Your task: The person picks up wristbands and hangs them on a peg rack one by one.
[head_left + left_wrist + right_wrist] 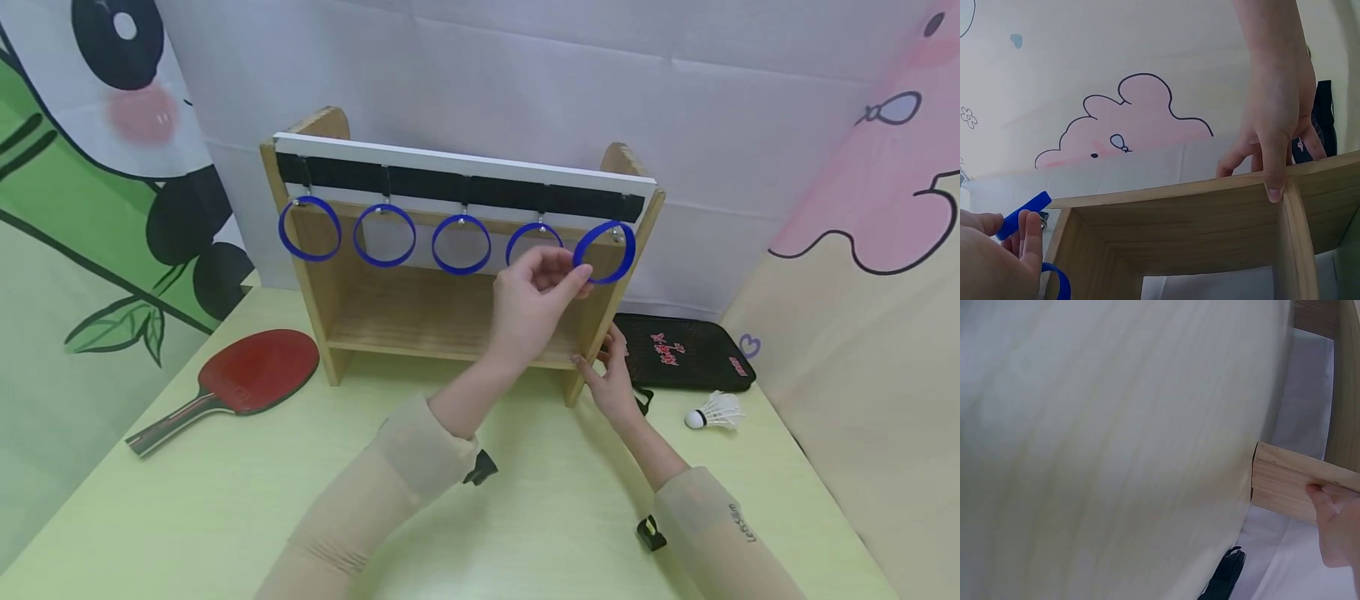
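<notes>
A small wooden shelf (450,312) carries a white board with a black strip, from which several blue rings hang on hooks. My left hand (528,304) pinches the rightmost blue ring (628,250) between thumb and fingers; the ring is tilted and appears still at its hook. In the left wrist view, that ring (1025,215) shows edge-on in the left hand (997,253). Low on the shelf's right side panel, my right hand (613,387) grips the edge, thumb in front and fingers on the outer side. The right wrist view shows this hand (1338,528) on the panel (1285,481).
A red table tennis paddle (258,371) lies left of the shelf. On the right are a black case (682,352) and a white shuttlecock (716,411). Small black objects (651,533) lie near the forearms. A printed cloth (487,75) hangs behind the shelf.
</notes>
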`<state>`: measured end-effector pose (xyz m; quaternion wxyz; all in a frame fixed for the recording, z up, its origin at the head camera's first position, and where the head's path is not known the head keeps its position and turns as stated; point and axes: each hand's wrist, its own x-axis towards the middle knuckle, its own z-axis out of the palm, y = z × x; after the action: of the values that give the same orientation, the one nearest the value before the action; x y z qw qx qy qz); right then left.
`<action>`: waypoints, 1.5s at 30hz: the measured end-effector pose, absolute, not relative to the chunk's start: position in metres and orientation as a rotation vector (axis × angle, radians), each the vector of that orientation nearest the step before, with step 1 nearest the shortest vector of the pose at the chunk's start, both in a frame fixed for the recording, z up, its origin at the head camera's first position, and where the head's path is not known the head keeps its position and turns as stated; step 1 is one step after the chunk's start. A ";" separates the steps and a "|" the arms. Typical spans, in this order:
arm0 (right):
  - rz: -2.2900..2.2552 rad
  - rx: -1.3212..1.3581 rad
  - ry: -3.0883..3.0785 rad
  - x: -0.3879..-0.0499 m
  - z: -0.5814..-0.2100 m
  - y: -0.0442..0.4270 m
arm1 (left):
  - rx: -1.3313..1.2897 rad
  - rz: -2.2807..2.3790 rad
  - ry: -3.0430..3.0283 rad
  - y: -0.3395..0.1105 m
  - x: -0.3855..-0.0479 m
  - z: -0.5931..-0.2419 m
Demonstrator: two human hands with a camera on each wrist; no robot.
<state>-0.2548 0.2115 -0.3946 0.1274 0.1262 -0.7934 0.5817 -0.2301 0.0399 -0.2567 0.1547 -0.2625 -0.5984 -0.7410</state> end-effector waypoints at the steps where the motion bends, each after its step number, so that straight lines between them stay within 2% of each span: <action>1: 1.687 0.373 -2.306 -0.255 -0.394 0.211 | -0.742 -2.122 -1.727 0.040 -0.230 -0.258; 17: 1.701 0.374 -2.326 -0.256 -0.396 0.212 | -0.704 -2.065 -1.902 0.037 -0.232 -0.272; 36: 1.667 0.365 -2.443 -0.254 -0.388 0.226 | -0.890 -1.809 -1.989 -0.016 -0.204 -0.264; 41: 1.483 0.385 -2.566 -0.252 -0.382 0.246 | -0.969 -1.639 -1.953 -0.031 -0.196 -0.261; 45: 1.183 0.405 -2.589 -0.236 -0.359 0.254 | -1.014 -1.433 -1.928 -0.044 -0.190 -0.263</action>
<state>-0.2363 0.2537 -0.3587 0.1330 0.1396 -0.8925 0.4077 -0.1898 -0.0443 -0.2626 0.2640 -0.3750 -0.7133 -0.5301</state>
